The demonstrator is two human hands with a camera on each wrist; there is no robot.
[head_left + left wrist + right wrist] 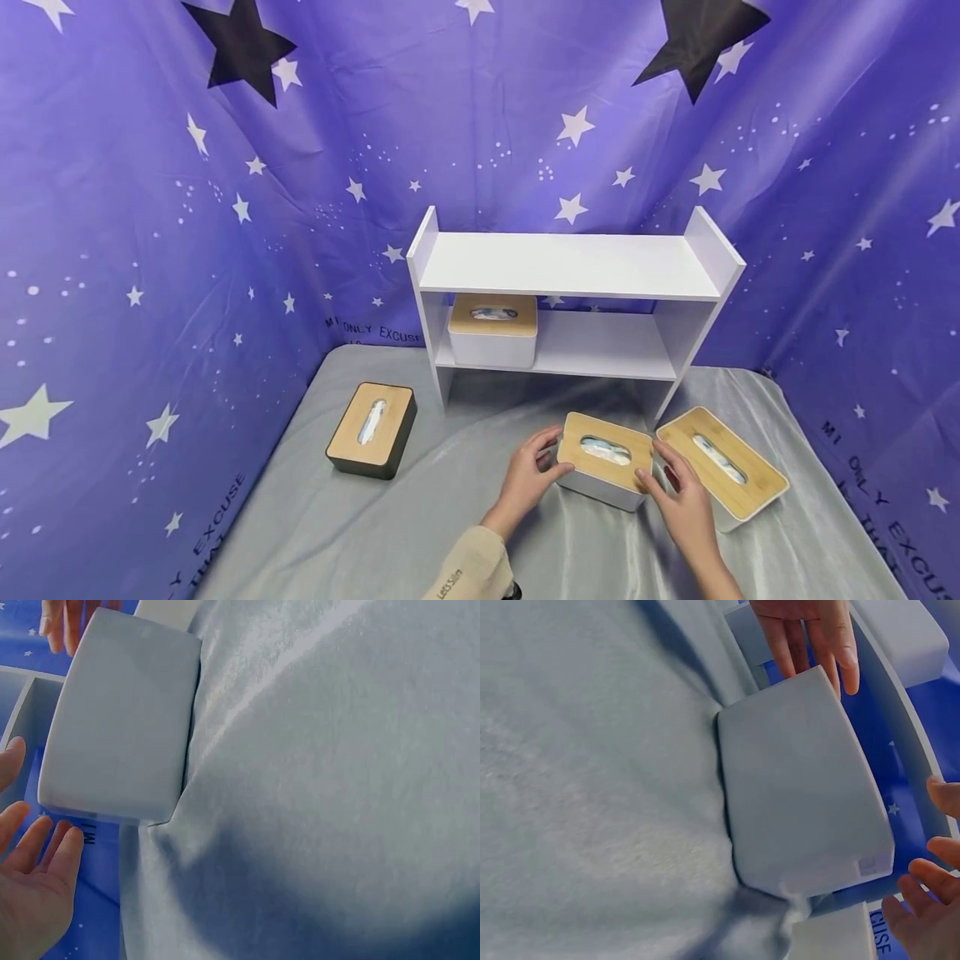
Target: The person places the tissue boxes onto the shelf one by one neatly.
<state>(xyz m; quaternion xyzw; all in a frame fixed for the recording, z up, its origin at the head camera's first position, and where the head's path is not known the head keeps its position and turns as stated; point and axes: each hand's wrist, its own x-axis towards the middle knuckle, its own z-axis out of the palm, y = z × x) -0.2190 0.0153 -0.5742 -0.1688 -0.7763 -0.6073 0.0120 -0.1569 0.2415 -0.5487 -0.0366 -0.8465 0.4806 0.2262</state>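
Note:
A tissue box with a white body and bamboo lid (570, 450) rests on the grey cloth before the shelf, between both hands. At its left side is my left hand (527, 477), thumb near the lid's front corner, fingers spread and lightly bent. My right hand (684, 507) stands at its right end, the thumb by the lid edge. In the left wrist view the box's pale side (120, 720) shows, and a small gap lies between it and the left fingers. The right wrist view likewise shows the right fingers (930, 877) loose and apart from the box.
A white two-tier shelf (562, 262) stands behind, with a white tissue box (492, 348) at the left of its lower tier. Another white, bamboo-lidded box (750, 492) lies right of the right hand. A dark green one (360, 450) sits at left. Starry purple curtains enclose the table.

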